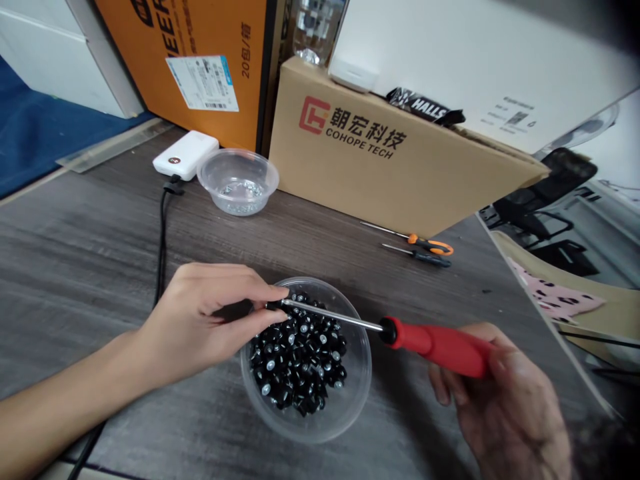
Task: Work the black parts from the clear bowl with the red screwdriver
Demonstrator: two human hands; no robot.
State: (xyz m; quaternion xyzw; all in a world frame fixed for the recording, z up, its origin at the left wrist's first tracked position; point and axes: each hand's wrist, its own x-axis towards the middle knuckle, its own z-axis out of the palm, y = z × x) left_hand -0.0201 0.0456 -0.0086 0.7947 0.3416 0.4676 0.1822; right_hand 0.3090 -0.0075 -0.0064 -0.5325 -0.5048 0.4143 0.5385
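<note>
My right hand [515, 393] is closed round the handle of a red screwdriver [440, 347]. Its metal shaft points left, and the tip meets a small black part [274, 305] pinched between the thumb and fingers of my left hand [205, 320]. Much of that part is hidden by the fingers. Directly below the two hands stands a clear plastic bowl [363, 387], holding a heap of small black pieces [300, 360], several with shiny silver screw heads.
Behind lies a smaller clear bowl [237, 163] with small silver bits, beside a white power bank [185, 155] with a black cable [163, 247]. An orange-handled screwdriver [420, 241] and a black one [425, 257] lie before a cardboard box [345, 173]. An orange box [210, 40] stands further left.
</note>
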